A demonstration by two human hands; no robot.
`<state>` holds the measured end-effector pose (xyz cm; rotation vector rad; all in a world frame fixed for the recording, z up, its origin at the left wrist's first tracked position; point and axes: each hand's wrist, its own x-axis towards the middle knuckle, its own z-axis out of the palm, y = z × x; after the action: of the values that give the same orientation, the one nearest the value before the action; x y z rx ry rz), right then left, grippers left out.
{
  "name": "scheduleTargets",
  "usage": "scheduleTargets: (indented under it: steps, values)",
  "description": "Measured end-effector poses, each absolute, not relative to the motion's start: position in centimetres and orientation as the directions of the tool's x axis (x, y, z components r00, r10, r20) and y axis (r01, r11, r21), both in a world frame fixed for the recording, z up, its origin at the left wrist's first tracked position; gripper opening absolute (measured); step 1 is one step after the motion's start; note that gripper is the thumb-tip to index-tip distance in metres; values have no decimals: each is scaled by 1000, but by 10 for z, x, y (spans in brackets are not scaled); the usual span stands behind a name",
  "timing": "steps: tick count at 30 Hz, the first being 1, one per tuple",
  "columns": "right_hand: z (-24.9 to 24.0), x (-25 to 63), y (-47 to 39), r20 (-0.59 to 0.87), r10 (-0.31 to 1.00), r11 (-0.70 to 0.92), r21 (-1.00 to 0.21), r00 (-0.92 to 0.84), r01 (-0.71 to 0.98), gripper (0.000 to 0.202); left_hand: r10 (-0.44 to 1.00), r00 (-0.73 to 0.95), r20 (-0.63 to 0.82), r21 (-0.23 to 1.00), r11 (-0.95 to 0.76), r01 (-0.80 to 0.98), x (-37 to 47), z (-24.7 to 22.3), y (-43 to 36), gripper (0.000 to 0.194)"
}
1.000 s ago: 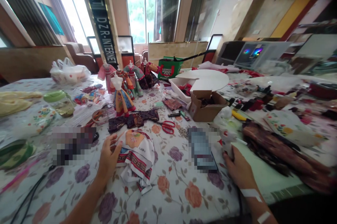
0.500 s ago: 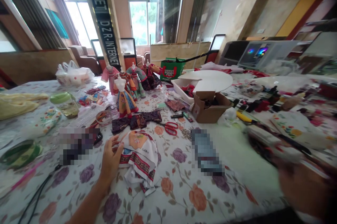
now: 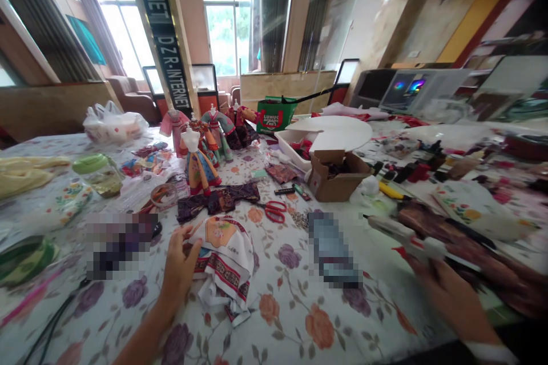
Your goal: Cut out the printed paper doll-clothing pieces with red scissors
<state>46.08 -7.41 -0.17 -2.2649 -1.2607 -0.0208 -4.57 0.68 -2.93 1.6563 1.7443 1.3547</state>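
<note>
Head view: left hand [image 3: 180, 265] rests on the near-left edge of a crumpled embroidered cloth [image 3: 225, 259], fingers [image 3: 187, 233] loosely spread and touching the fabric rather than pinching it. Right hand [image 3: 449, 293], blurred, is closed around the grip of a white glue gun [image 3: 400, 233], nozzle pointing left over the tabletop [image 3: 291, 319]; the cloth lies well apart from it, near centre. Risks, as judged: if the gun is hot, the nozzle could drip or scorch the printed tablecloth, or catch the dark brown fabric [image 3: 454, 245] just beside the hand. Its cord is not visible, so snagging on nearby clutter cannot be ruled out. The left hand's light contact could let the cloth slide or bunch if tugged. Red scissors [image 3: 274, 211] lie beyond the cloth, in reach of a careless sweep. Materials: cloth is thin, soft, white with orange patch and red woven border, heavily folded. Gun looks like hard, smooth plastic. Tablecloth appears slick, floral. Cardboard box [image 3: 336, 173] is open, stiff and matte. Dressed doll forms [image 3: 197, 159] stand upright behind, light and probably easy to tip.
</note>
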Motion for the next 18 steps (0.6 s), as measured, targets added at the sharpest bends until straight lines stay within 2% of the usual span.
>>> scheduleTargets:
  steps: [4,11,15,18]
  values:
    - [-16,465,-34,185,817,-416,-467,546,780,42,915,-242,324,837,-158,524,-47,-28,7,37]
    - [-12,466,-24,136,830,-469,-355,541,809,42,920,-230,317,823,-146,549,-46,-29,8,37]
    - [-11,464,-28,161,835,-467,-297,526,833,39,922,-218,322,815,-152,559,-46,-31,9,37]
    - [-11,465,-30,265,804,-481,-238,532,844,36,917,-216,337,809,-165,564,-47,-32,9,35]
